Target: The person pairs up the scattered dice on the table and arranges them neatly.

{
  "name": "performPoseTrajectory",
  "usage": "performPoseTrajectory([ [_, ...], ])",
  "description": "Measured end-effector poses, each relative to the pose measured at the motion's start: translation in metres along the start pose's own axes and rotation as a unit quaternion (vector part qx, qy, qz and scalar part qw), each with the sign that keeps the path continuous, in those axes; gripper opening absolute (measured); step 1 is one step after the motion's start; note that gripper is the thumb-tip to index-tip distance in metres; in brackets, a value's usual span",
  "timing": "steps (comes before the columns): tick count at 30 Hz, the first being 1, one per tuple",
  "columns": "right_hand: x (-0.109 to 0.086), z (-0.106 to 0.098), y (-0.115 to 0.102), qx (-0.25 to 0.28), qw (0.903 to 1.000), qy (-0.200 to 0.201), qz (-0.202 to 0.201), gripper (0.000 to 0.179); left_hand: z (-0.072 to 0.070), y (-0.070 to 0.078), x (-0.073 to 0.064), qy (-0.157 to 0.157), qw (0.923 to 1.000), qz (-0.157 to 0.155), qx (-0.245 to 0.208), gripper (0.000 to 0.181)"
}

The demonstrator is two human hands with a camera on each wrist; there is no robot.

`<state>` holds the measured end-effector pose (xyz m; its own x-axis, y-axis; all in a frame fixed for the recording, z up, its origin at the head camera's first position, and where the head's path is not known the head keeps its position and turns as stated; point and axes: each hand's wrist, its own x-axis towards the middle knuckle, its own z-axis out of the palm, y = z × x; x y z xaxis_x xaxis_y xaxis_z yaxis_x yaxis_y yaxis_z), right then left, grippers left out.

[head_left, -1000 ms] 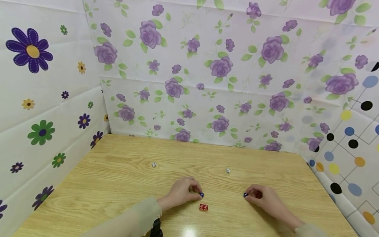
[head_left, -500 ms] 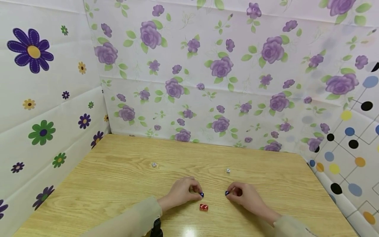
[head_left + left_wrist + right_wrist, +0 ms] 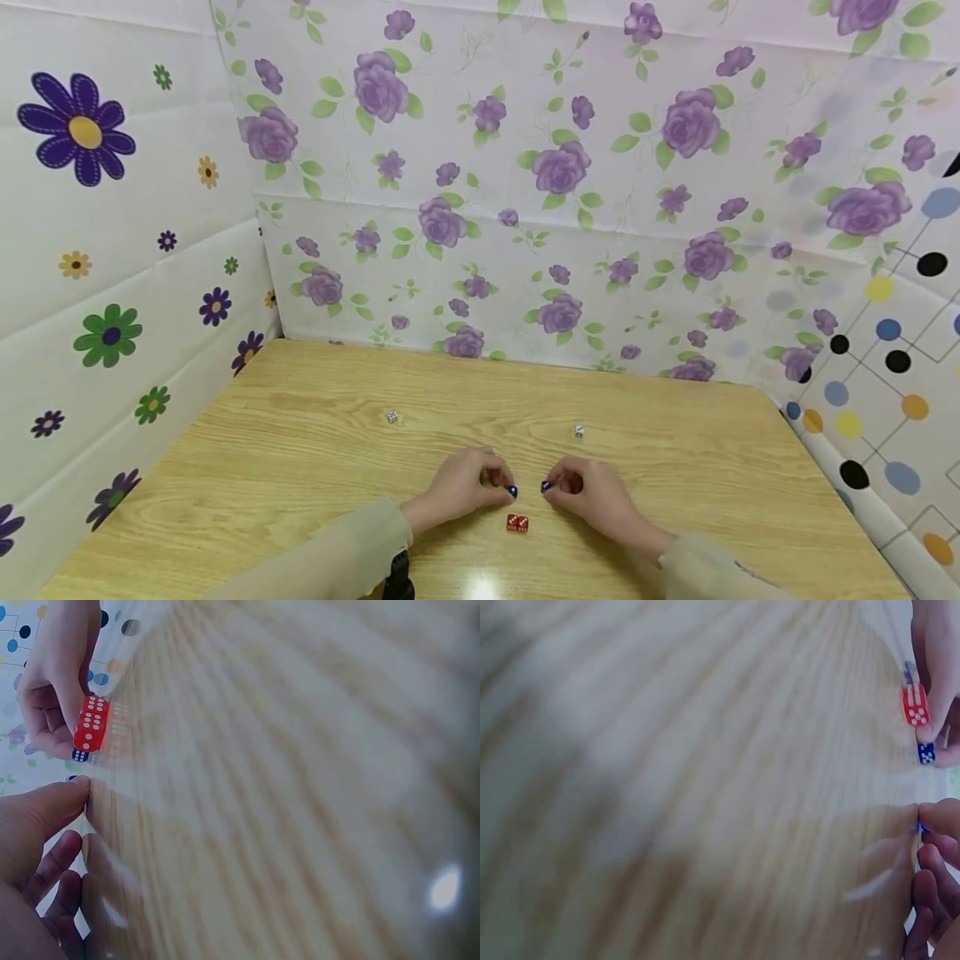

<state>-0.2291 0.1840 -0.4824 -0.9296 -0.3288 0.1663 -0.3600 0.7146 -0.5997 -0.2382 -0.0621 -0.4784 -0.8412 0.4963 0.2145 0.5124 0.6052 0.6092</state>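
My left hand (image 3: 467, 485) pinches a blue die (image 3: 512, 492) between thumb and fingertips, low at the tabletop. Facing it from the right, my right hand (image 3: 588, 493) pinches a second blue die (image 3: 546, 486); a short gap separates the two. Just in front of that gap, two red dice (image 3: 517, 523) sit side by side, touching. In the left wrist view the red dice (image 3: 91, 724) partly cover the right hand's fingers, and its blue die (image 3: 80, 755) shows beneath them. The right wrist view shows the left hand's blue die (image 3: 926, 753) below the red dice (image 3: 915, 705).
Two white dice lie farther back on the wooden table (image 3: 300, 467): one white die (image 3: 392, 417) at the left, another white die (image 3: 579, 431) at the right. Patterned cloth (image 3: 495, 275) hangs behind and on both sides. A black object (image 3: 398, 575) is by the left cuff.
My right hand has slid left with its blue die, bringing it close to the other blue die. The left hand and its die have stayed in place, as have the red and white dice.
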Motion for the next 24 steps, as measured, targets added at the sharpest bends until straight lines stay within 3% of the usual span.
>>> performPoseTrajectory([
  [24,0.001,0.015,-0.025,0.007,0.9999,-0.007,-0.012,0.009,0.001,0.0,0.001,0.0,0.9999,-0.009,0.009,0.011],
])
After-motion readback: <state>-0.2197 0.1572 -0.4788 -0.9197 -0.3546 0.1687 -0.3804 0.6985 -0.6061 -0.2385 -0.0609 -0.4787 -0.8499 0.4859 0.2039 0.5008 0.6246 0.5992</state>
